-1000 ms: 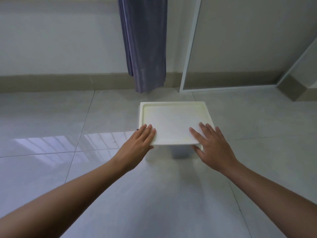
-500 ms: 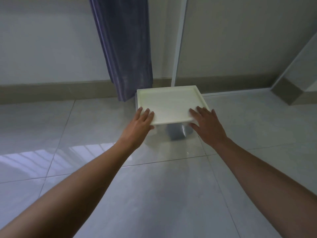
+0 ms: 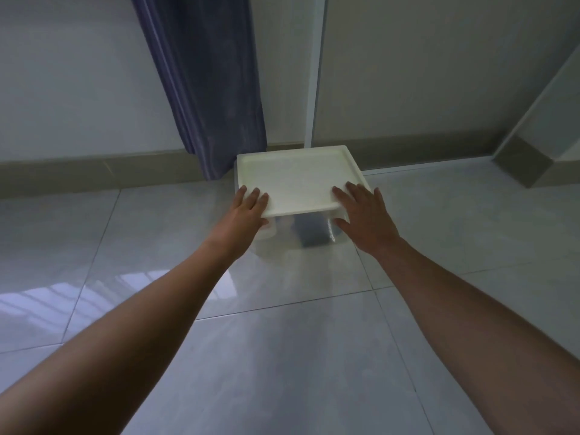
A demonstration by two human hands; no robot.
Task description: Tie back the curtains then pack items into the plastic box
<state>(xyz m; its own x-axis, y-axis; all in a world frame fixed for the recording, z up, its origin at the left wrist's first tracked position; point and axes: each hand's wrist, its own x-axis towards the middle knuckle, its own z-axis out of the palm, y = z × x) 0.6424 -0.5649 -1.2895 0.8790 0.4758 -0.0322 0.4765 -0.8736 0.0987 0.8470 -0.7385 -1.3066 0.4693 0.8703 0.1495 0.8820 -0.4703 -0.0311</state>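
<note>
A clear plastic box (image 3: 284, 243) with a cream-white rectangular lid (image 3: 298, 183) sits on the glossy grey tiled floor (image 3: 282, 356), close to the wall. Its far edge lies just beside the lower hem of a blue-grey fabric curtain (image 3: 207, 89), which hangs straight down in front of the pale wall (image 3: 62, 73). A white vertical frame post (image 3: 315, 70) rises behind the box's far right corner.

The left hand (image 3: 243, 215) lies flat on the near left corner of the lid, fingers straight and close together, palm overhanging the edge. The right hand (image 3: 365, 218) rests on the near right corner, fingers extended and slightly spread over the lid, thumb down beside the box wall. Neither hand curls round anything.

Through the transparent front wall, a dark blue item (image 3: 309, 232) shows inside the box; possibly folded cloth, the view is too dim to confirm. A beige skirting board (image 3: 94, 171) runs along the wall base.
</note>
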